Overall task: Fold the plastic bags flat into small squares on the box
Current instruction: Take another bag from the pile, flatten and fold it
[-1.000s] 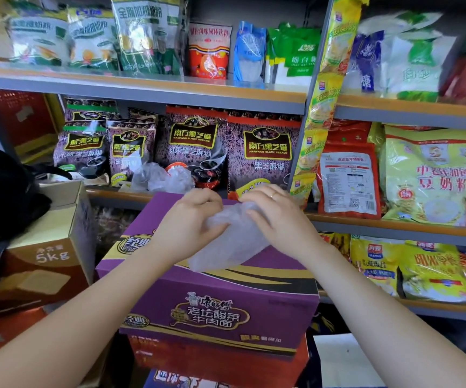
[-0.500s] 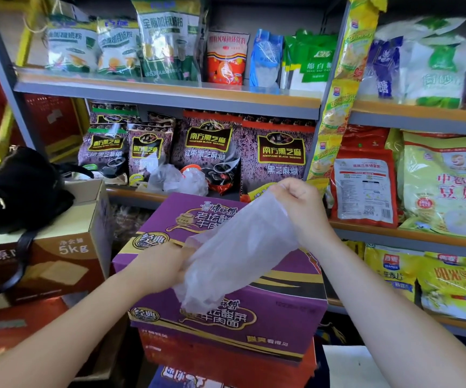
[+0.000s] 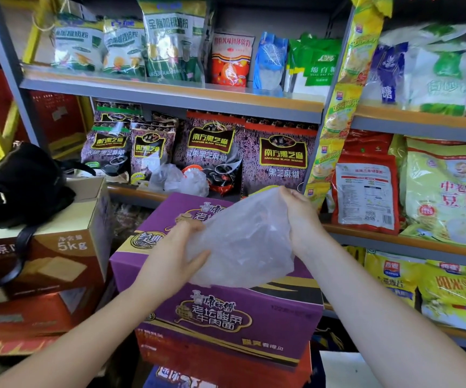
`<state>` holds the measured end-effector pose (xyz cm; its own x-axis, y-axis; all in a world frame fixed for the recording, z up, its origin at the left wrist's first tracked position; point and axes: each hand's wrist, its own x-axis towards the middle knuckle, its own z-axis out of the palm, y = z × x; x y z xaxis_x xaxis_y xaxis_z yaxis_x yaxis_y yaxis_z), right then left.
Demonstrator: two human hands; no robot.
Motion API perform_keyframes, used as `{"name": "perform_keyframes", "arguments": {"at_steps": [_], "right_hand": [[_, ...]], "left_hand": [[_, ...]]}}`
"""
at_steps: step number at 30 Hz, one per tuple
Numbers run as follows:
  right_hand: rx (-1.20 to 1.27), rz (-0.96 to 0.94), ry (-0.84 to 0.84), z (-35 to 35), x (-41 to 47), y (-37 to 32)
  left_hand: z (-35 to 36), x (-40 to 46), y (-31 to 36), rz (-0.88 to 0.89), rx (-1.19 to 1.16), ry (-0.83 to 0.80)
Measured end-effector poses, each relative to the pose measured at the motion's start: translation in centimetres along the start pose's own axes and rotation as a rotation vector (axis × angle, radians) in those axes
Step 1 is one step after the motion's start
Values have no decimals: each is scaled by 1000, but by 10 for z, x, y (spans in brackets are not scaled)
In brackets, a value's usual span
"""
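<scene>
I have one clear plastic bag [image 3: 243,242] spread between my hands just above the purple box [image 3: 226,312], its lower edge sagging toward the lid, so I judge this the opening-out step, before any fold is made. My left hand [image 3: 176,259] grips the bag's near-left edge, thumb on top and fingers under the film; my right hand [image 3: 299,219] pinches the far upper edge, fingers curled round it. Next I need to lay the film down on the box top, press the air out and smooth the creases, then bring one edge squarely over the other; the film looks slippery and limp, so it may slide off line. Counting: one bag in hand, and a crumpled heap of bags [image 3: 181,179] on the shelf [image 3: 131,191] behind the box, number unclear
</scene>
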<state>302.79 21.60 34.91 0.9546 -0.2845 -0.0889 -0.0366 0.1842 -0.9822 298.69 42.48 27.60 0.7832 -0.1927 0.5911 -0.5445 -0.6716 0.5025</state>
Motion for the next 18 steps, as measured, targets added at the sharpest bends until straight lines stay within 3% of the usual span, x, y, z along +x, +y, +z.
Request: {"name": "perform_keyframes", "arguments": {"at_steps": [2,6,7,9,10,12,14,16,18], "right_hand": [[58,97,-36,0,-2,1],[206,233,-146,-6,-7,-1],[188,222,-149,-7,-7,-3],[101,112,-171,-6,-6,-4],[27,29,-180,-4,-4,-5],[-171,-147,-184,1,0,-8],[-407,-309,-174,10,2,-8],[-593,-441,-184,23,-1,-8],[-713,-561,-222,37,-10,-6]], "left_hand": [[-2,-3,-7,-58,-23,-39],[-12,-9,-10,-308,-547,-133],[-18,-11,-10,-317,-617,-191],[-32,-15,-17,-280,-683,-464],[-39,-17,-20,-285,-634,-652],[-52,-21,-24,-327,-315,-978],[-58,-21,-32,-369,108,-1148],[-62,-17,-41,-330,392,-1180],[-65,-5,-41,-184,426,-1019]]}}
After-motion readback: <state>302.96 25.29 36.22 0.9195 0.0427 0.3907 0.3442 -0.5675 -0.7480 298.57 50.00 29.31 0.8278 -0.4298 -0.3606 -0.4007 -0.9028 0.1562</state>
